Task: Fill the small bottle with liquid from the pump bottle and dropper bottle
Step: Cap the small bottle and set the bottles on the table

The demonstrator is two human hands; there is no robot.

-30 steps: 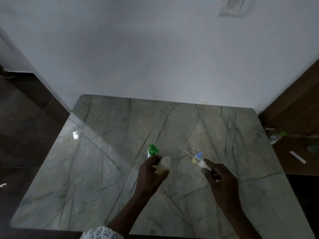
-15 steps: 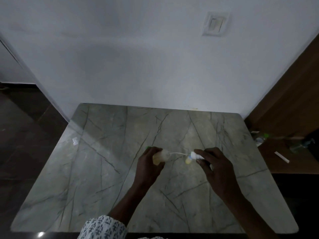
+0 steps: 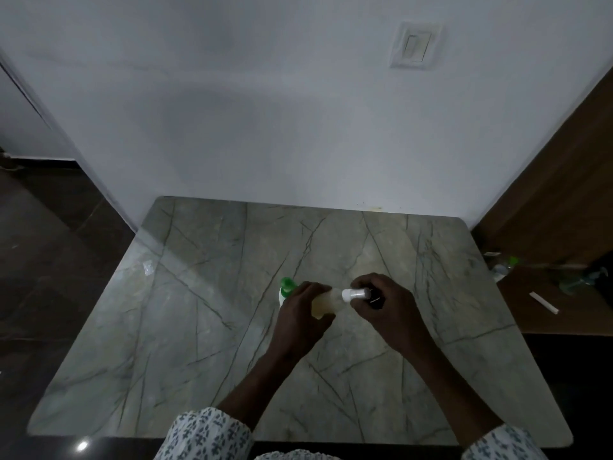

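1. The bottle, holding pale yellowish liquid, is held tilted over the middle of the table, neck pointing right.
2. The left hand wraps its fingers round the bottle's body. The right hand curls its fingers round the white cap at the neck.
3. The green-topped pump bottle stands just behind the left hand, partly hidden by it.
4. Both hands are well apart from every table edge. The far edge meets the wall, and the right edge runs beside a lower wooden surface.
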